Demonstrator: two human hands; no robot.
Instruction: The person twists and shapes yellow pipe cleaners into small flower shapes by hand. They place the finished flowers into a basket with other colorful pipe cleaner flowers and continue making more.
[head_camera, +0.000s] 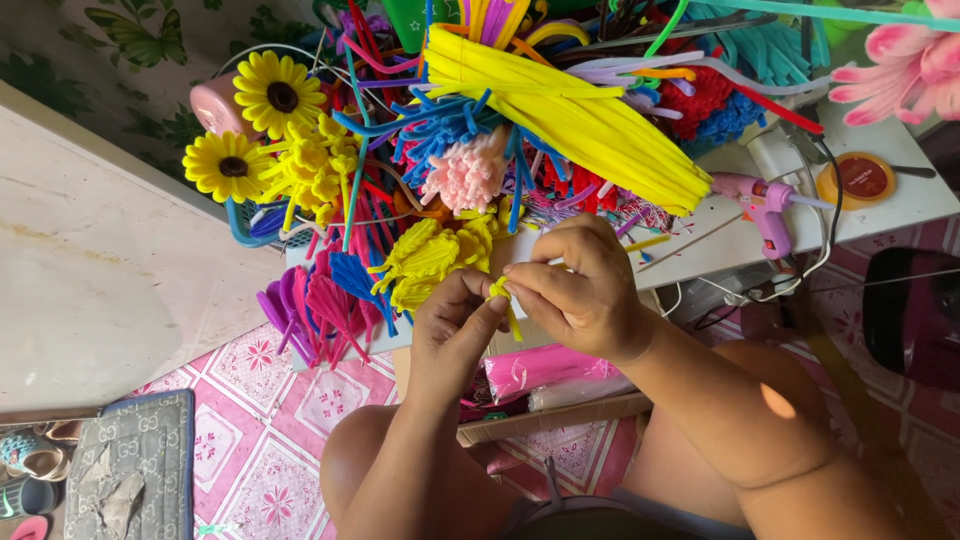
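Note:
My left hand (455, 325) and my right hand (580, 285) meet in the middle of the head view, both pinching a small yellow pipe-cleaner piece (503, 293) between their fingertips. Its short stem hangs down between the hands. Just beyond my fingers lie yellow pipe-cleaner flowers (430, 258). A thick bundle of yellow pipe cleaners (570, 110) slants across the pile above.
A heap of coloured pipe cleaners and sunflowers (275, 95) covers the low white table (880, 215). A pink glue gun (765, 205) and an orange round tin (862, 178) lie at right. A cardboard box (545, 418) with pink rolls rests between my knees.

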